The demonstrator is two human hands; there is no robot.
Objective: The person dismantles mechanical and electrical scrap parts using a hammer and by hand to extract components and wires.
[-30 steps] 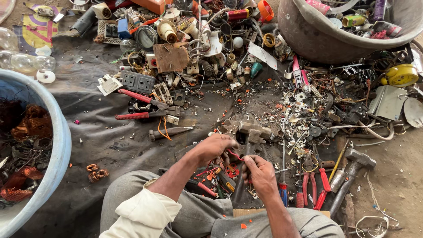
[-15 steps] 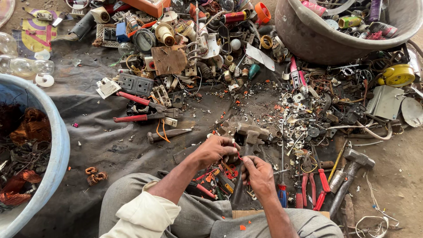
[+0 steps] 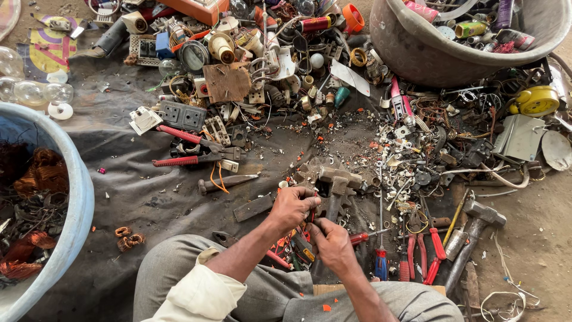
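I sit on the ground with both hands together over a heap of scrap. My left hand [image 3: 292, 207] and my right hand [image 3: 331, 243] pinch a small scrap part with red bits [image 3: 311, 218] between their fingertips. Most of the part is hidden by my fingers. Just beyond my hands a hammer head [image 3: 337, 181] lies on the dark sheet [image 3: 149, 197]. Red and orange plastic fragments [image 3: 285, 245] lie under my left wrist.
A blue tub [image 3: 80, 203] of copper wire stands at the left and a grey tub [image 3: 417, 53] of scrap at the top right. Red-handled cutters [image 3: 187, 149], red pliers [image 3: 430, 253], a screwdriver [image 3: 381, 262] and another hammer [image 3: 476, 223] lie around.
Both hands stay together on the small part with only slight finger movement. The view has shifted a little.
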